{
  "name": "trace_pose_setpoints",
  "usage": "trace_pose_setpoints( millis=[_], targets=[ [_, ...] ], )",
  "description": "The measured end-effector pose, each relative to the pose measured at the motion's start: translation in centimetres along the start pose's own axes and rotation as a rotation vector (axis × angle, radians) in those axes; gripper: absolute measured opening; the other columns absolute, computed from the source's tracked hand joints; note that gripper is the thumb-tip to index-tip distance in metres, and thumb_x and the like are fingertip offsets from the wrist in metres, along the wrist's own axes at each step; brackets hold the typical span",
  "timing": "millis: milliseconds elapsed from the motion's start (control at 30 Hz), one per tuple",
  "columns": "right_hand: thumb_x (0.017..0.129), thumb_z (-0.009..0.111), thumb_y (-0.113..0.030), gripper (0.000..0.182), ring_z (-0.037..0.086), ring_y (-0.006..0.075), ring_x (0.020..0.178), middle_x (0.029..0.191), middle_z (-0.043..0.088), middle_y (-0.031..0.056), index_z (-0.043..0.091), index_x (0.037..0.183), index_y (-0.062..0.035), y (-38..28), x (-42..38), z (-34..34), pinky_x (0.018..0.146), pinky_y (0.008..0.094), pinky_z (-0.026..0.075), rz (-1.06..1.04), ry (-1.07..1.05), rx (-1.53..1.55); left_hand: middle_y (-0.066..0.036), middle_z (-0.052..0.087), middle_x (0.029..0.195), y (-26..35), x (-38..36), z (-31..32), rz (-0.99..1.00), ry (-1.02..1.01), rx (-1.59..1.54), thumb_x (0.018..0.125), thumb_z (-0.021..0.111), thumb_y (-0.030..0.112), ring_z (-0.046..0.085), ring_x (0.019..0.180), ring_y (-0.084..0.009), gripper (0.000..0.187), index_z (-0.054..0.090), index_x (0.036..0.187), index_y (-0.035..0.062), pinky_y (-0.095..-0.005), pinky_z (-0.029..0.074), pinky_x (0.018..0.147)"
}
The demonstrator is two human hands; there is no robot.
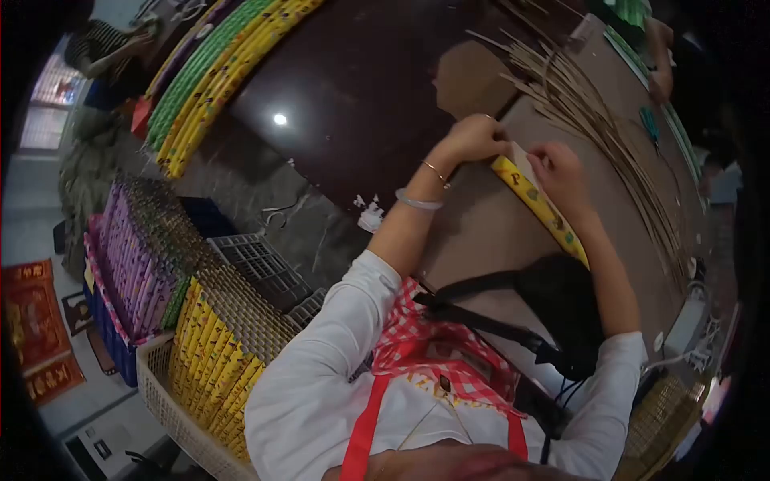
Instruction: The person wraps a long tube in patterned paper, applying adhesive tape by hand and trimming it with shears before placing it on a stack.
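Observation:
A yellow strip or tube with a printed pattern (541, 207) lies slantwise between my hands, its lower end running down beside my right forearm. My left hand (473, 138) is closed in a pinch at its upper end, where a white flap (520, 154) shows. Curled close to that same end, my right hand (561, 170) has its thumb and fingers together by the white flap. Exactly what the right fingertips grip is partly hidden. Beneath both hands is a brown board-like work surface (469, 228).
Thin brown strips (597, 120) lie on the right, near teal-handled scissors (650, 127). Long yellow and green tubes (228, 72) rest at upper left. A basket (156, 365) holds yellow tubes, beside a blue crate (120, 353) of purple ones. A black bag (561, 309) lies near my waist. Another person's arm (662, 60) shows at upper right.

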State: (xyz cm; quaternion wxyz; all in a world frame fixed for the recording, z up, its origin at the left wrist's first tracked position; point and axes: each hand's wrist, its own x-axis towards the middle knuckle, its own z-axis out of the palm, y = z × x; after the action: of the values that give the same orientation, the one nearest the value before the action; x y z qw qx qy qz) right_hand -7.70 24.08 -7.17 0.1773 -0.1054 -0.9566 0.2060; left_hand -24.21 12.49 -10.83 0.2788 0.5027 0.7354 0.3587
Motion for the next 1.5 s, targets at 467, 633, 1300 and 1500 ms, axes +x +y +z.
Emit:
trace_pose_setpoints(
  millis=[467,633,1300,1500],
  targets=[
    [0.079,0.061,-0.027,0.017,0.059,0.0246,0.076,0.076,0.059,0.0051,0.059,0.078,-0.0103,-0.6,0.9,3.2,0.061,0.0375,0.048,0.065,0.079,-0.203,-0.017,0.062,0.069,-1.1,0.4,0.4,0.05,-0.012,-0.114,0.073,0.062,0.029,0.061,0.065,-0.0266,0.033,0.066,0.083,-0.0019,-0.034,0.046,0.062],
    [0.078,0.059,-0.025,0.014,0.06,0.0233,0.074,0.074,0.059,0.0033,0.06,0.076,-0.0107,-0.2,0.7,3.7,0.059,0.0397,0.049,0.059,0.107,-0.23,-0.017,0.064,0.074,-1.5,0.6,0.8,0.021,-0.008,-0.214,0.072,0.062,0.025,0.062,0.069,-0.0257,0.031,0.067,0.087,-0.0007,-0.0328,0.047,0.066],
    [0.077,0.059,-0.025,0.017,0.062,0.0254,0.072,0.074,0.063,0.0064,0.063,0.075,-0.0085,-0.3,0.7,4.0,0.061,0.0397,0.05,0.193,0.08,-0.189,-0.011,0.065,0.079,-0.1,0.1,0.1,-0.058,-0.068,-0.113,0.078,0.063,0.016,0.058,0.072,-0.0134,0.026,0.064,0.091,-0.0057,-0.0266,0.047,0.067],
    [0.076,0.059,-0.026,0.017,0.062,0.0252,0.07,0.074,0.064,0.0063,0.063,0.075,-0.0092,-0.3,0.8,3.8,0.061,0.0384,0.05,0.245,0.066,-0.078,-0.01,0.065,0.078,-0.1,0.2,-0.1,-0.075,-0.078,-0.143,0.078,0.064,0.017,0.058,0.071,-0.012,0.027,0.064,0.091,-0.0059,-0.026,0.046,0.066]
  ],
)
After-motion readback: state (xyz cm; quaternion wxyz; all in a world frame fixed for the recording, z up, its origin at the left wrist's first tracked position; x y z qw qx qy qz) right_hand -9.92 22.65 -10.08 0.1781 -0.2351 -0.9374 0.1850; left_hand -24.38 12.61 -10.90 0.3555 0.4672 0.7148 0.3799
